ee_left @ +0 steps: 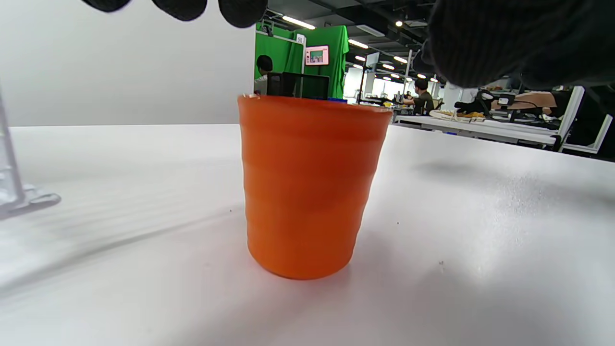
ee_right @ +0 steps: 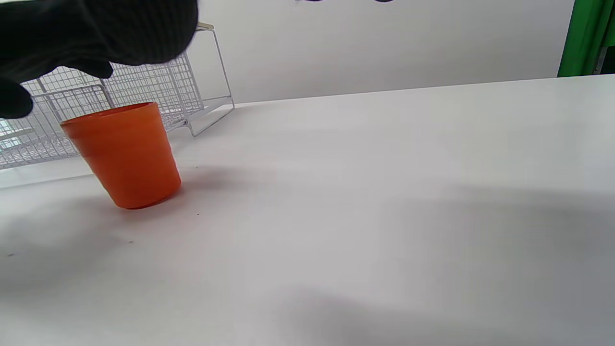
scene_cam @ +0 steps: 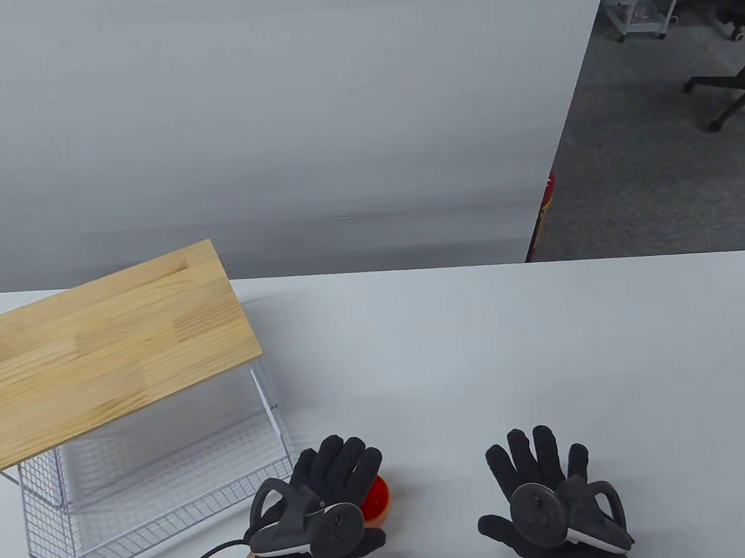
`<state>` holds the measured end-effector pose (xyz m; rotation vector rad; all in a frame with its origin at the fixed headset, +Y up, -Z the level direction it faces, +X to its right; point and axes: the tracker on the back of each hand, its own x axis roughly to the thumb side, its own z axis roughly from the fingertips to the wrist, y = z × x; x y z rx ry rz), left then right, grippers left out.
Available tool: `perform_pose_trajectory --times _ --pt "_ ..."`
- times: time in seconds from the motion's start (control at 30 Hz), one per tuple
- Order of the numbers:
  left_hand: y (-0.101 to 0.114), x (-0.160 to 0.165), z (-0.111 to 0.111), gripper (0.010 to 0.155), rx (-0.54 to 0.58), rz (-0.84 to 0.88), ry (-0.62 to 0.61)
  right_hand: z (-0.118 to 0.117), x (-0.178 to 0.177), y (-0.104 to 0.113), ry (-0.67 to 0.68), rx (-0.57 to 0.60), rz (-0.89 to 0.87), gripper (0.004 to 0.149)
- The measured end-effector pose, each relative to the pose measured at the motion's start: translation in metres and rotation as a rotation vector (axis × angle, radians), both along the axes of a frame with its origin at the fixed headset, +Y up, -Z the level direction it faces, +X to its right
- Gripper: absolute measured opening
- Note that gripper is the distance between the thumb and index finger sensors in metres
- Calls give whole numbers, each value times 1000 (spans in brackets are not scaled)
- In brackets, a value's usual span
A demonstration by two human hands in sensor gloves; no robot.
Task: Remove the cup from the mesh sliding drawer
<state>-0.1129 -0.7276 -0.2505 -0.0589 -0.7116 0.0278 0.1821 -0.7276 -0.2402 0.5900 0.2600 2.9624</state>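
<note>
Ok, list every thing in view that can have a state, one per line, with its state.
cup: upright on the table, outside the drawer, nothing gripping it.
mesh sliding drawer: pulled out from under the wooden top, nothing visible inside.
left hand: above the cup, fingers spread, not gripping it.
right hand: fingers spread over the table, holding nothing.
wooden top: sits on the wire frame, nothing on it.
</note>
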Motion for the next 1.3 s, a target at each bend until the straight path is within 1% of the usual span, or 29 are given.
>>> perform_pose_trajectory --times 0.2,0.33,0.5,0.63,0.67,0.73,0.8,0.87,0.9,0.93,0.97,1.07,1.17,1.3 --pt "17 -20 5 109 51 39 36 0 0 0 0 3 -4 89" --pt "30 -37 2 109 97 84 84 0 1 0 2 4 -6 89" --pt "41 -59 -3 111 143 35 164 0 1 0 2 -3 -4 89" --pt "49 -80 -8 116 73 7 247 0 1 0 3 -5 0 89" --pt "51 -88 -10 117 57 3 295 0 1 -1 3 -8 0 89" --pt "52 -100 -13 121 12 -70 373 0 1 -1 3 -12 2 89" --pt "49 -113 -17 122 -38 -101 430 0 1 -1 3 -14 4 89" --pt "46 -125 -21 121 -66 -81 460 -1 1 -1 4 -18 6 89" --pt "45 -130 -24 120 -91 -74 475 -1 0 -1 4 -19 7 89" --pt "44 -136 -26 121 -142 -59 498 -1 0 -1 5 -21 9 89" --pt "42 -140 -27 120 -149 -56 510 -1 0 -1 5 -21 9 89" --pt "35 -151 -32 117 -210 -92 549 -1 0 -1 3 -21 7 89" --pt "25 -158 -37 110 -292 -91 543 -2 0 -1 1 -26 10 89" --pt "13 -161 -42 102 -365 -138 554 -2 0 -1 1 -30 10 89"
